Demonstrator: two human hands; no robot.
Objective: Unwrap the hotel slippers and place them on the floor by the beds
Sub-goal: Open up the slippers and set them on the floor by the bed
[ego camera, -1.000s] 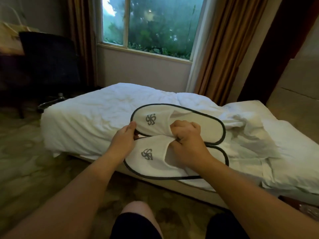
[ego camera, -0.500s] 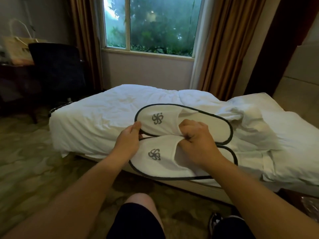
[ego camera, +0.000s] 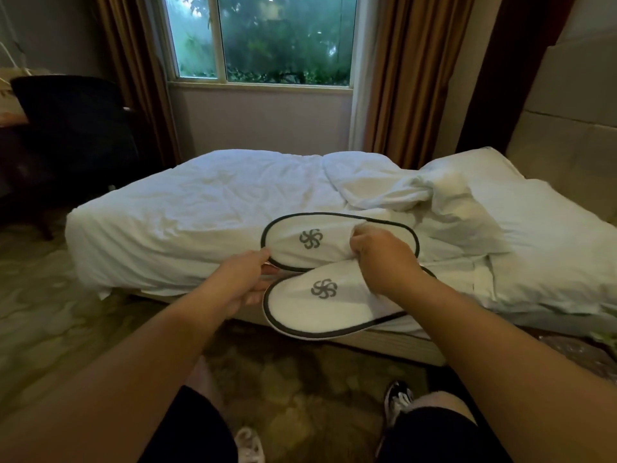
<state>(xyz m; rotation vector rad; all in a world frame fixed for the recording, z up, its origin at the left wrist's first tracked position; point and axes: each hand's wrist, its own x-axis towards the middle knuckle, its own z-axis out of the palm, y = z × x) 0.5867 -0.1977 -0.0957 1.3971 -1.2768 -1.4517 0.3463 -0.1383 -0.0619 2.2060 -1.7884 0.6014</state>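
Two white hotel slippers with dark piping and a grey pinwheel logo are held side by side in the air in front of the bed (ego camera: pixel 173 208). The far slipper (ego camera: pixel 300 240) lies above the near slipper (ego camera: pixel 320 305), toes pointing left. My left hand (ego camera: pixel 245 279) pinches the toe ends where the two slippers meet. My right hand (ego camera: pixel 384 259) grips the uppers at their openings, its fingers curled into the fabric. No wrapper is visible on the slippers.
The bed has a rumpled white duvet and a pillow (ego camera: pixel 541 222) at the right. A patterned carpet (ego camera: pixel 50 295) lies below, with my knees and a black-and-white shoe (ego camera: pixel 397 399) near the bottom. A dark chair (ego camera: pixel 76 128) stands at the left, by the curtained window (ego camera: pixel 263 38).
Both hands have carried the slippers slightly rightward and downward in view, and the near slipper has tilted. The grips have stayed the same.
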